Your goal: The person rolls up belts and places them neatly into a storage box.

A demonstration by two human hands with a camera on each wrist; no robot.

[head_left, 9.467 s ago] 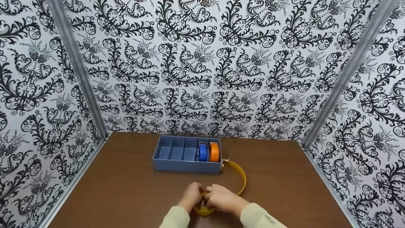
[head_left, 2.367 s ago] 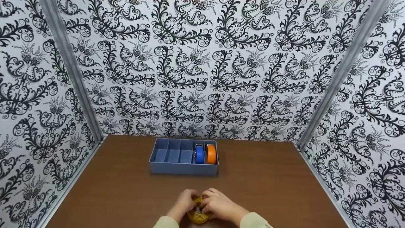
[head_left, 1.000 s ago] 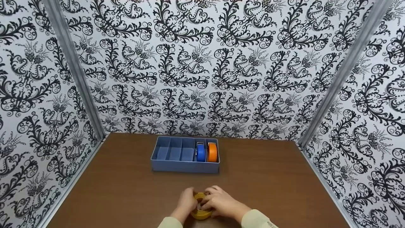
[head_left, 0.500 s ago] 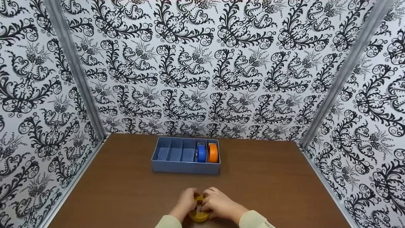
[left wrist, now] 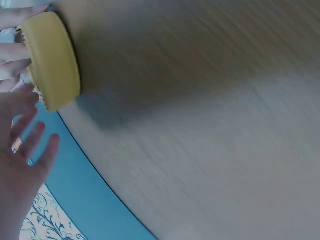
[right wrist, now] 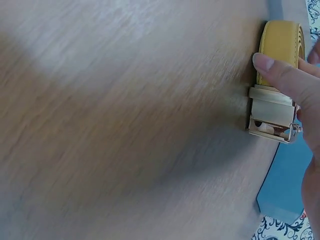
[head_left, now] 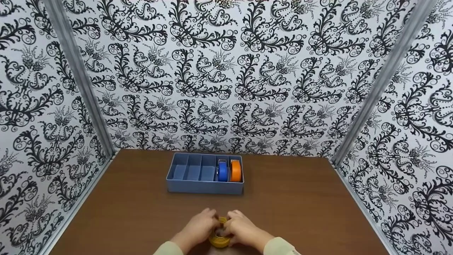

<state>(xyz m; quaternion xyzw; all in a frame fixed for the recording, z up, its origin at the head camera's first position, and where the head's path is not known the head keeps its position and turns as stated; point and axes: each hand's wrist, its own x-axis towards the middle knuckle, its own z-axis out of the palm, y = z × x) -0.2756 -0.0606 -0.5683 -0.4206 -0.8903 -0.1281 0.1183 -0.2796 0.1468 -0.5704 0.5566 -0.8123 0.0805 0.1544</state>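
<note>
A yellow belt [head_left: 220, 243], wound into a tight coil, stands on edge on the brown table near its front. My right hand [head_left: 245, 227] grips the coil, its thumb on the outer face and fingers inside the ring. In the right wrist view the gold metal buckle [right wrist: 272, 110] hangs at the end of the outer turn, beside the thumb. My left hand [head_left: 202, 224] is at the coil's left side. From the left wrist view, its thumb and a finger pinch at the edge of the coiled belt [left wrist: 54, 60], while the other fingers spread away.
A blue-grey tray [head_left: 205, 187] with compartments stands further back. A rolled blue belt [head_left: 222, 171] and a rolled orange belt [head_left: 236, 170] sit in its two rightmost compartments. Patterned walls [head_left: 226, 81] enclose the table [head_left: 290, 198] at the back and sides.
The loose buckle end of the yellow belt, stretched toward the tray in the oldest frame, is now wound onto the coil. Lately my left hand has shifted slightly left, with its fingers still at the coil.
</note>
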